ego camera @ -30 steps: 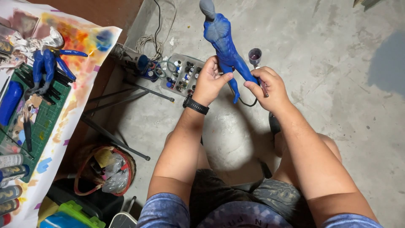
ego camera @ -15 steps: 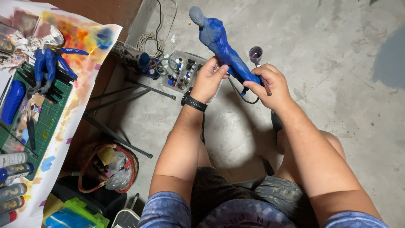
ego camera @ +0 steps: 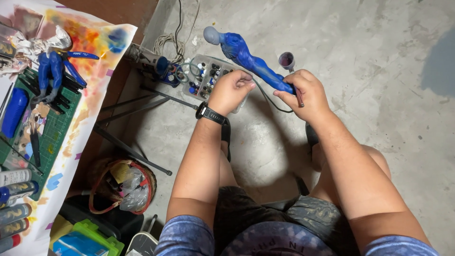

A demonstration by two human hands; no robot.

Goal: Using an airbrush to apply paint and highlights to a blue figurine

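Observation:
A blue-painted figure with a grey head lies tilted over the concrete floor, head to the upper left. My right hand grips its lower end, together with a thin brush with a reddish handle. My left hand, with a black watch on the wrist, hovers just below the figure's middle with its fingers curled. Whether it holds anything is hidden. A thin dark wire or hose loops between the two hands.
A tray of small paint bottles and a small cup of purple paint sit on the floor beyond my hands. At left, a paint-stained table holds a green cutting mat, blue figure parts and spray cans. Below it are a red-rimmed basket and metal stand legs.
The figure has tipped further over to the left and come lower. My left hand has slid down and left, off the figure's middle. My right hand keeps its hold.

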